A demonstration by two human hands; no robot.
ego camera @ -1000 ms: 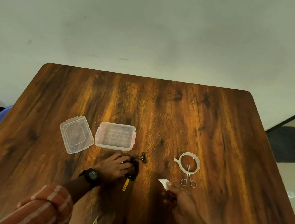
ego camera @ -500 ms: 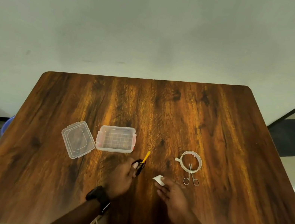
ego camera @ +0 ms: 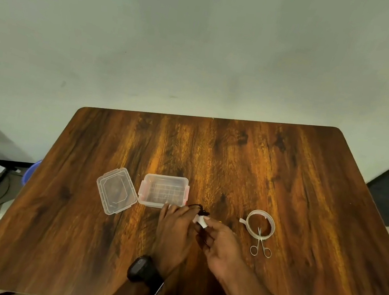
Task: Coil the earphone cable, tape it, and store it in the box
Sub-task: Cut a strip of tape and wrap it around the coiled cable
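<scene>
My left hand [ego camera: 174,232] holds the coiled black earphone cable [ego camera: 199,208], most of it hidden by my fingers. My right hand [ego camera: 221,245] pinches a small white piece of tape [ego camera: 200,220] and presses it against the coil, between the two hands. The clear plastic box [ego camera: 163,190] with pink clips stands open just beyond my left hand. Its clear lid [ego camera: 116,190] lies flat to the left of the box.
A ring of clear tape [ego camera: 260,223] lies right of my hands, with small metal scissors [ego camera: 260,246] resting across its near edge. The wooden table [ego camera: 236,167] stretches far beyond the box. A black frame and blue object sit off the table's left edge.
My hands have come together: the right hand brought the tape piece onto the cable held by the left. The yellow cable end that stuck up is now hidden.
</scene>
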